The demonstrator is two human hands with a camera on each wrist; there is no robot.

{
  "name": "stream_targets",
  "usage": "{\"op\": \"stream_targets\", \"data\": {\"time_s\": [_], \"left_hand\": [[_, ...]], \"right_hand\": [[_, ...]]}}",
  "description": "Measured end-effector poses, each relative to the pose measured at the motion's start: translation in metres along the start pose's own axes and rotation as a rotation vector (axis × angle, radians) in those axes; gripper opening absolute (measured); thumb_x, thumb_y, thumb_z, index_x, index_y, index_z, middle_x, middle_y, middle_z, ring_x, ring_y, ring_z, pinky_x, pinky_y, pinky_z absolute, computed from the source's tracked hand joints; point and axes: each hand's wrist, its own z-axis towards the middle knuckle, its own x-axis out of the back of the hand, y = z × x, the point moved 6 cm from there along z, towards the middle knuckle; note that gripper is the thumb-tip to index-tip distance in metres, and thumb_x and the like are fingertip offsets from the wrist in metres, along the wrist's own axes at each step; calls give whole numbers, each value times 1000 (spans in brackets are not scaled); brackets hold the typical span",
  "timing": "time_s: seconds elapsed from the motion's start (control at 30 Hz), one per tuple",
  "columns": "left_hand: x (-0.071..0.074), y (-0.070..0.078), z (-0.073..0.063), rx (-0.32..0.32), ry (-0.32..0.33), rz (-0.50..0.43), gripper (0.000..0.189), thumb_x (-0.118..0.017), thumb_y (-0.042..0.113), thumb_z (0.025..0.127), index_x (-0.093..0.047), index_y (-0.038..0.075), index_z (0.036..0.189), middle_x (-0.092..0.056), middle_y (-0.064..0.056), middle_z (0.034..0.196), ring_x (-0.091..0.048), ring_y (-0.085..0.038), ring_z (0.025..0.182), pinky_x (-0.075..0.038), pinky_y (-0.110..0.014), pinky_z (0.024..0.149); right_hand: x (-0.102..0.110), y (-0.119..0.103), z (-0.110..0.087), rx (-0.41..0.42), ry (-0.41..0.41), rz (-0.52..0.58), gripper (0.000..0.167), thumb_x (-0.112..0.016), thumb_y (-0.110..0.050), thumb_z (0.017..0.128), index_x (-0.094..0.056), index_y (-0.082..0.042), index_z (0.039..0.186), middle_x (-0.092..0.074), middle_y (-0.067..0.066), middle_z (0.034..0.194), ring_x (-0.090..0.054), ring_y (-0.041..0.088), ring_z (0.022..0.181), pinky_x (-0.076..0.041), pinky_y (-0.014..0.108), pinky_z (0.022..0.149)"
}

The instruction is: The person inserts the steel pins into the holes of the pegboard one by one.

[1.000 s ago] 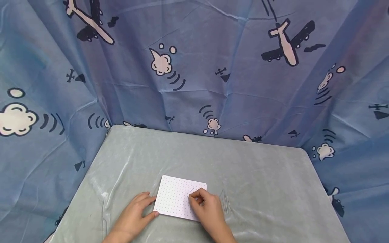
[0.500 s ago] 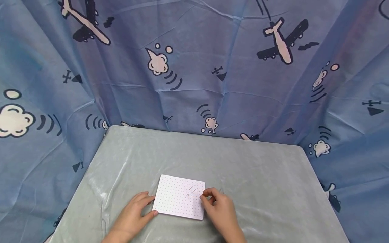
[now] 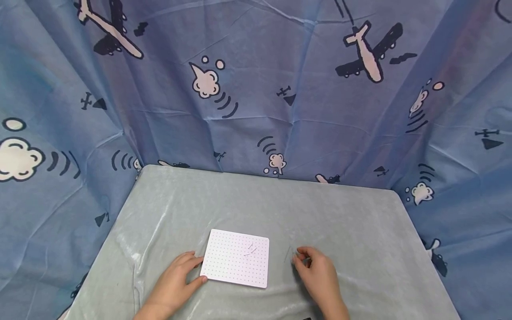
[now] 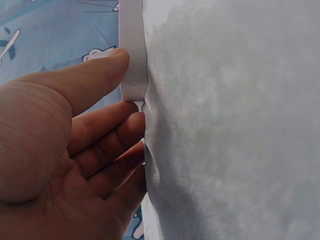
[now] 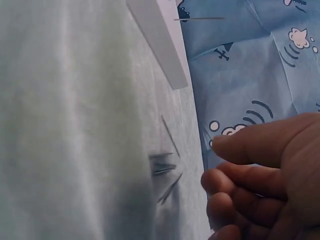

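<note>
A white board with a grid of small holes lies on the cloth. Thin metal needles stand near its right side with their shadows; one upright needle shows in the right wrist view. My left hand holds the board's near left corner, thumb on the near side, forefinger at the left edge. To the right of the board, my right hand hovers by several loose needles. Its thumb and forefinger are apart, the other fingers loosely bent, with nothing seen between them.
Wrinkled grey-green cloth covers the table. A blue curtain printed with aeroplanes and clouds hangs behind and at both sides. A small dark thing shows at the bottom edge of the head view.
My right hand has moved right, off the board, to the loose needles; its thumb and forefinger are now apart. A second needle now shows uncovered on the board. The left hand stays put.
</note>
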Motion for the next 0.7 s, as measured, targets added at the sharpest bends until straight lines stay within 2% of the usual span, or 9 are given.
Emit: {"op": "stream_targets", "data": {"time_s": [0.1,0.3,0.5,0.7], "left_hand": [[0,0,0,-6,6,2,46,-98,18,79,-80,7,120,-73,-12,129,-67,-33,127,-57,-54,107],[0,0,-1,-37,32,25,46,-99,17,77,-81,7,118,-74,-13,127,-68,-34,125,-58,-54,105],[-1,1,-1,-50,37,32,46,-98,16,77,-81,7,118,-74,-14,127,-68,-35,124,-58,-54,104],[0,0,-2,-19,11,20,46,-98,18,79,-80,7,120,-73,-14,129,-68,-35,126,-57,-54,107]], "right_hand": [[-3,4,-1,-18,-32,-38,21,-87,-14,92,-81,-7,110,-70,-8,88,-59,9,73,-54,30,66],[-6,9,-3,-11,-44,-142,20,-87,-16,91,-81,-7,108,-66,-6,88,-63,13,80,-58,42,73],[-9,12,-4,-2,-52,-195,18,-85,-16,92,-81,-6,107,-64,-5,87,-60,14,76,-56,42,68],[-13,10,-3,-1,-45,-235,14,-82,-17,96,-80,-7,106,-66,-3,85,-61,14,74,-56,40,64]]}}
